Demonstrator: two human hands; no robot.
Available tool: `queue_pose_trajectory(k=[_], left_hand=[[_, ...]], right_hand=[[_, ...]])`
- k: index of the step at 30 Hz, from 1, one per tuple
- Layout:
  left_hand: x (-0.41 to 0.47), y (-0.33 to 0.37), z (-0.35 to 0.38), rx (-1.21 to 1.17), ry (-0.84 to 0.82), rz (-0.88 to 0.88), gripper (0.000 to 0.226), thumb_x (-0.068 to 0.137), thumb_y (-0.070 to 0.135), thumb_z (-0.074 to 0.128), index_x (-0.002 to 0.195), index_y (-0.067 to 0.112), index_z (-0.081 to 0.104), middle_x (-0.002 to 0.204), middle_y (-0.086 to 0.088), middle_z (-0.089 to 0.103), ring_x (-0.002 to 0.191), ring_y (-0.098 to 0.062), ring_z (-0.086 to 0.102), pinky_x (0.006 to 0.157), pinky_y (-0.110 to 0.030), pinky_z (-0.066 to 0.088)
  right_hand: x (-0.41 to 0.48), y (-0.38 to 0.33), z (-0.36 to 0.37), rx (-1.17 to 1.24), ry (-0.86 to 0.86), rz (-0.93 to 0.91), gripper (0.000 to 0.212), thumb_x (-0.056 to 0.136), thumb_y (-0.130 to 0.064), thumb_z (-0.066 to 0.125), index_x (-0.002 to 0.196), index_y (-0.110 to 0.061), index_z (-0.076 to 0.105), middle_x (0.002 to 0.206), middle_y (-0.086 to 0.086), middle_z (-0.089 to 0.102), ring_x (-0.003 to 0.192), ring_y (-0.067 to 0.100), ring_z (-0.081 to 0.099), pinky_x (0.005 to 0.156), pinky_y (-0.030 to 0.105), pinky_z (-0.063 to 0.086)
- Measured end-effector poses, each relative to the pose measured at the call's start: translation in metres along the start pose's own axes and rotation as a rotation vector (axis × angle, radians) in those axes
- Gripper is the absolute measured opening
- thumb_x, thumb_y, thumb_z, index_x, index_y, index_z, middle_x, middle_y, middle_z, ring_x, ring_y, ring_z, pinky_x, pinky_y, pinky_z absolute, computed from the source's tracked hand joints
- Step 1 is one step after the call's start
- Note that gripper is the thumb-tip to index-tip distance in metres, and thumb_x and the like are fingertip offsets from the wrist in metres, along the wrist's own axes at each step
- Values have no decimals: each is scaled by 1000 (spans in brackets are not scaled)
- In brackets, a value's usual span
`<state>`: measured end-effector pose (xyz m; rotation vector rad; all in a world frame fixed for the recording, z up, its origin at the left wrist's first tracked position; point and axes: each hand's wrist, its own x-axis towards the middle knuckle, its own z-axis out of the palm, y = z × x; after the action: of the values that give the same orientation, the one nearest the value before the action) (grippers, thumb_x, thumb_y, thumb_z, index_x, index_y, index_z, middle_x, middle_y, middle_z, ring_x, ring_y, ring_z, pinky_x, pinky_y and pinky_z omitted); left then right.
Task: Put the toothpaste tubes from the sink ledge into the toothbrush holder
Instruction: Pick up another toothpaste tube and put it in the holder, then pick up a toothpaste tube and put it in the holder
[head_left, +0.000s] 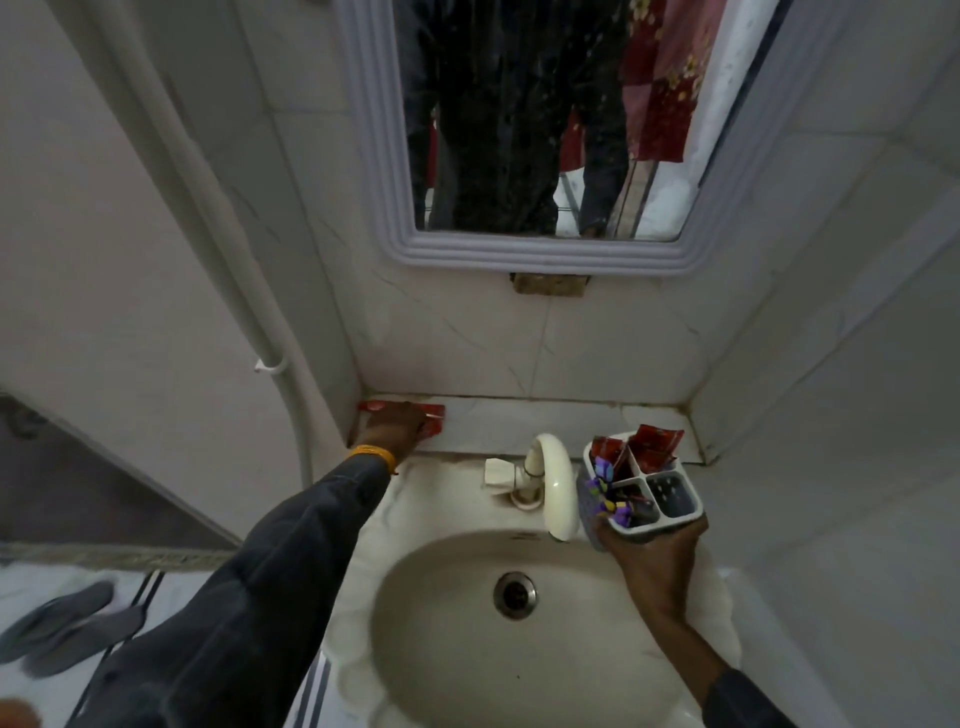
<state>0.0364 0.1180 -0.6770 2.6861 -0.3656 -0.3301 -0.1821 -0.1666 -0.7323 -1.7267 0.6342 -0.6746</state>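
Head view: left hand reaching to far left corner of white tiled sink ledge, fingers laid over flat red toothpaste tubes there; whether closed on one, cannot tell. Right hand wrapped around base of grey four-compartment plastic toothbrush holder, held beside cream curved tap. Red tubes already upright in rear compartments. Judgement: partly done; corner tubes left.

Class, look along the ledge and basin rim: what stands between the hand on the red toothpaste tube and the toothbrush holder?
In the head view, the cream tap stands between the left hand on the red toothpaste tube and the toothbrush holder.
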Motion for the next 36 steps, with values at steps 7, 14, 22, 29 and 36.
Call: queue_pose_trajectory(k=[7, 14, 22, 29, 36], left_hand=[[8, 87, -44, 23, 107, 146, 18, 80, 28, 73, 88, 12, 67, 101, -15, 71, 97, -34, 65, 78, -33, 46], [-19, 164, -83, -386, 157, 478, 25, 75, 28, 81, 88, 9, 72, 78, -6, 74, 66, -13, 72, 62, -24, 59], [-38, 224, -13, -31, -12, 607, 16, 74, 20, 76, 86, 12, 71, 86, -8, 74, 78, -24, 67, 64, -27, 43], [-37, 231, 31, 137, 35, 637, 9, 78, 21, 72, 86, 17, 73, 94, -5, 72, 84, -26, 65, 61, -29, 41], [-17, 174, -5, -260, 85, 443, 9, 83, 25, 74, 85, 16, 74, 85, -2, 75, 67, -15, 67, 66, -29, 56]], right_hand=[[4, 0, -17, 63, 15, -60, 114, 52, -3, 105, 143, -30, 42, 146, 5, 60, 132, 24, 63, 105, 21, 55], [-6, 6, 16, 57, -75, -10, 109, 55, -2, 104, 144, -21, 44, 141, 4, 65, 128, 14, 68, 105, 36, 59], [-9, 3, 34, 61, -124, -1, 106, 57, 3, 102, 144, -6, 43, 131, -6, 61, 114, -25, 58, 96, 10, 55], [-5, 15, 31, -35, -129, -1, 115, 54, -21, 107, 148, -9, 42, 143, 9, 62, 131, 21, 63, 106, 23, 56], [1, 19, 30, 48, -127, 89, 116, 49, -26, 111, 147, -22, 48, 139, 2, 69, 124, 22, 72, 97, 47, 64]])
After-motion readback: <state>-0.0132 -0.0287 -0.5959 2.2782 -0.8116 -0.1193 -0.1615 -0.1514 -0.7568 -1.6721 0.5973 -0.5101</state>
